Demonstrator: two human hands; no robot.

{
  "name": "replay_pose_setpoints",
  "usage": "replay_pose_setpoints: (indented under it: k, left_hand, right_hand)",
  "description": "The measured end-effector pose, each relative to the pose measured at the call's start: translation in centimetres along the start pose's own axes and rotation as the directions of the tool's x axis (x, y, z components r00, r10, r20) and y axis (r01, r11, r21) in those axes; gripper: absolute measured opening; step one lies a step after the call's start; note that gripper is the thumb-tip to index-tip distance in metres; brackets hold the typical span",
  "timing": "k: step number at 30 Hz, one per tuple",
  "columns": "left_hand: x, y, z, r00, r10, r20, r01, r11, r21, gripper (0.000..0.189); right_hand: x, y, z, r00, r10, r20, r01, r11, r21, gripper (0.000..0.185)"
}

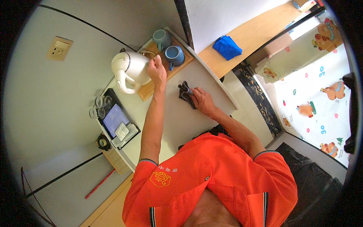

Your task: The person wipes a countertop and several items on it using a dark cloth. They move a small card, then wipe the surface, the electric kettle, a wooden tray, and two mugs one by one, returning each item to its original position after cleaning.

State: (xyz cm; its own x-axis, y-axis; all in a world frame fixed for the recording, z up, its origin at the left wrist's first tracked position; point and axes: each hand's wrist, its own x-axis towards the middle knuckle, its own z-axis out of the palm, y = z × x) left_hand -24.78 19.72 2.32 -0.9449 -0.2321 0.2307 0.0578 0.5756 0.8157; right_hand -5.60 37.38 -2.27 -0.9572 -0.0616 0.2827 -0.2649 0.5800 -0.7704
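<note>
My right hand (204,102) grips a dark grey cloth (185,95) over the white tabletop (175,113). Over the wooden tray (146,92), my left hand (157,71) is beside the white electric kettle (134,68), its fingers curled; whether they hold or touch anything cannot be told. A blue mug (174,55) rests upside down on the tray to the right of my left hand. Behind it a grey-green mug (161,38) also rests upside down. A cord shows behind the kettle, near my left fingertips.
Several clear glasses (99,106) and a black organizer (133,136) holding cards line the table's left edge. A blue cloth (227,47) lies on a wooden ledge (255,31) at the right. A roll of tape (102,142) is beside the table; a wall socket (60,48) is at the upper left.
</note>
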Motion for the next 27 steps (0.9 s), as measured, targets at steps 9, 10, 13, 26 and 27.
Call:
replay_pose_setpoints:
  k: [9,10,13,26,27]
  left_hand:
    - [6.5,1.3,3.1,0.926,-0.258,0.275,0.269,0.963,-0.003,0.035]
    - [6.7,1.0,3.3,0.901,-0.304,0.309,0.333,0.942,-0.045,0.034]
    - [7.5,0.2,3.5,0.942,-0.161,0.293,0.207,0.97,-0.13,0.028]
    - [-3.5,4.2,-7.7,0.946,-0.154,0.287,0.264,0.877,-0.401,0.035]
    - [-5.5,3.7,-8.8,0.943,-0.157,0.292,0.269,0.879,-0.395,0.035]
  right_hand:
    - [-0.1,-0.2,-0.2,1.0,0.008,0.012,-0.009,0.999,0.041,0.028]
    - [-0.2,-0.2,-0.2,0.999,0.027,0.019,-0.028,0.998,0.061,0.026]
    - [-0.3,-0.4,-0.2,1.0,0.023,0.004,-0.023,0.997,0.07,0.027]
    - [-0.2,-0.2,-0.5,1.0,0.022,0.02,-0.024,0.996,0.089,0.027]
    - [-0.2,-0.2,-0.7,1.0,0.018,0.009,-0.019,0.995,0.102,0.023]
